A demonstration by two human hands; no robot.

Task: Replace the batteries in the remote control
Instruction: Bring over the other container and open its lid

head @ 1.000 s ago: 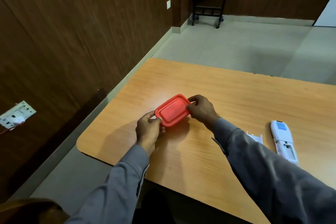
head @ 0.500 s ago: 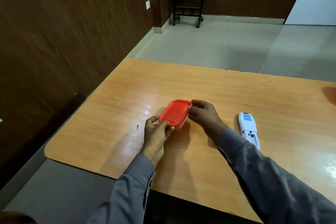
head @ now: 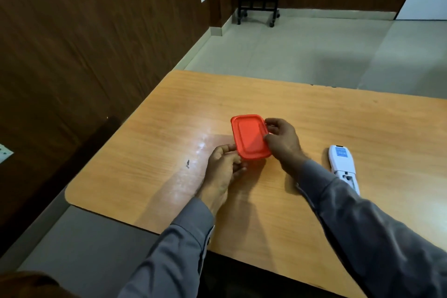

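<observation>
A small box with a red lid [head: 250, 136] is held between both hands over the wooden table [head: 314, 113]. My left hand [head: 223, 164] grips its near corner from below. My right hand [head: 281, 139] pinches the right edge of the lid, which tilts up toward me. The box's contents are hidden. A white remote control [head: 343, 164] lies face down on the table to the right, its open battery compartment toward me and partly behind my right sleeve.
A small dark mark [head: 187, 163] is on the table left of my left hand. The table's left edge and rounded corner [head: 72, 193] border grey floor beside a dark wooden wall. A black wheeled stand [head: 257, 5] is far back.
The red-lidded box has been turned and tilted so its lid faces me more. My right hand shifted along its right edge. The view swung, and the loose battery cover is out of sight.
</observation>
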